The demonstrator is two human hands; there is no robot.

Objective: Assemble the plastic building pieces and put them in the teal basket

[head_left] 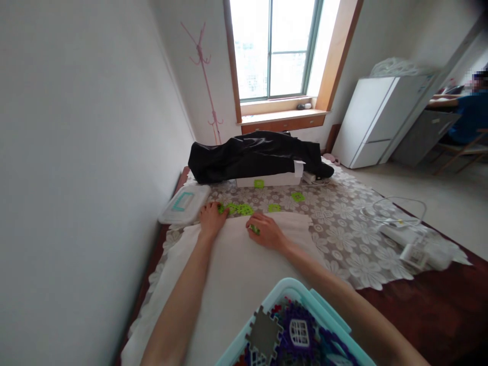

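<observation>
My left hand (213, 219) is at the far edge of a white cloth, beside a clear lid. Its thumb and fingers close on a bright green plastic building piece (221, 208). To the right, my right hand (266, 231) rests over the cloth (236, 284) with its fingers curled round another green piece (254, 230), partly hidden. Between and beyond the hands lie several more green pieces, among them a perforated one (244, 209) and a square one (297, 196). Below my arms stands a pale turquoise box (292, 285) full of purple, grey and red plastic building pieces.
A white box (269, 180) under a black garment (255, 155) spans the table's far side. The clear lid (186, 203) lies near the left wall. At right are a cable (415, 201) and a white packaged item (415, 254). A person in blue (470, 119) sits farther off.
</observation>
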